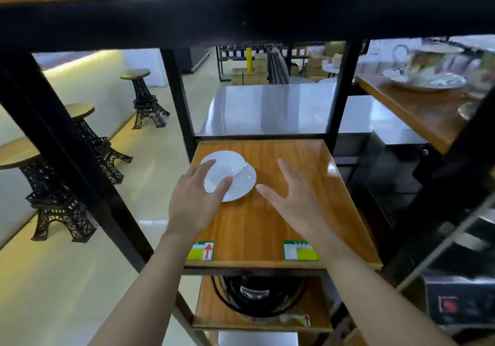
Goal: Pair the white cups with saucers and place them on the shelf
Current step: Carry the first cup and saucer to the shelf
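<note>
Head view: one wide-angle frame, looking down into a black-framed rack with wooden boards.
Shelf: the middle wooden shelf (281,211) carries the only pairing visible.
Cup: a white cup (223,169) sits on a white saucer (245,182), toward the back left of the board.
Left hand: the left hand (192,203) has thumb and fingers spread around the near side of the cup; whether they press on it or stand just off it cannot be told.
Right hand: the right hand (292,193) is spread wide and empty above the bare board, just beside the saucer.
Done: one cup-and-saucer set appears placed on the shelf.
Left to do: judged as further sets, but no other loose white cups or saucers show here, so the count remaining is unknown.
Hidden: the cup's near wall is covered by the left fingers; no handle can be made out.
Unclear: crockery on the right-hand board (417,110) is blurred; the two labels at the shelf's front edge are unreadable.
Cut off: the black appliance (257,297) on the board below is partly covered.
</note>
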Tool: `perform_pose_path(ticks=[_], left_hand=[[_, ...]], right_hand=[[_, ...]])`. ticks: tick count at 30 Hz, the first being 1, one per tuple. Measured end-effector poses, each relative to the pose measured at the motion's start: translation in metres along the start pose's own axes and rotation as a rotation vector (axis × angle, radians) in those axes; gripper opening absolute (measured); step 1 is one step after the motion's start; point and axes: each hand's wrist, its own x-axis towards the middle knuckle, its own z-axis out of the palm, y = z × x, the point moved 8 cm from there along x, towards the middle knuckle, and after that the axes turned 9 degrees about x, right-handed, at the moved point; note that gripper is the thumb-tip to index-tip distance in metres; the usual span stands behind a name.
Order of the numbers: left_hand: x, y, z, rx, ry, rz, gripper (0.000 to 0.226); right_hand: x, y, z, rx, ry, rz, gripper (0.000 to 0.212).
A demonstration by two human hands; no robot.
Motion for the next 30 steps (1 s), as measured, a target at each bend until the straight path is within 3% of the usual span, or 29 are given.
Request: perform_pose_path(ticks=[4, 7, 14, 27, 30], left_hand=[[-0.050, 0.021, 0.006, -0.046, -0.043, 0.040, 0.056], [-0.093, 0.033, 0.016, -0.089, -0.083, 0.094, 0.069], [-0.178, 0.067, 0.032, -0.103, -0.170, 0.225, 0.075], [-0.382, 0.215, 0.074, -0.218, -0.522, 0.760, 0.073], [-0.455, 0.266, 0.089, -0.234, -0.644, 0.903, 0.074]], right_hand=[[-0.047, 0.006, -0.022, -0.001, -0.044, -0.062, 0.084], [-0.083, 0.021, -0.036, -0.011, -0.061, -0.039, 0.086], [-0.185, 0.042, -0.077, -0.087, 0.028, -0.015, 0.081], [-0.457, 0.108, -0.207, -0.109, 0.490, 0.369, 0.083], [-0.542, 0.124, -0.249, -0.133, 0.630, 0.510, 0.093]])
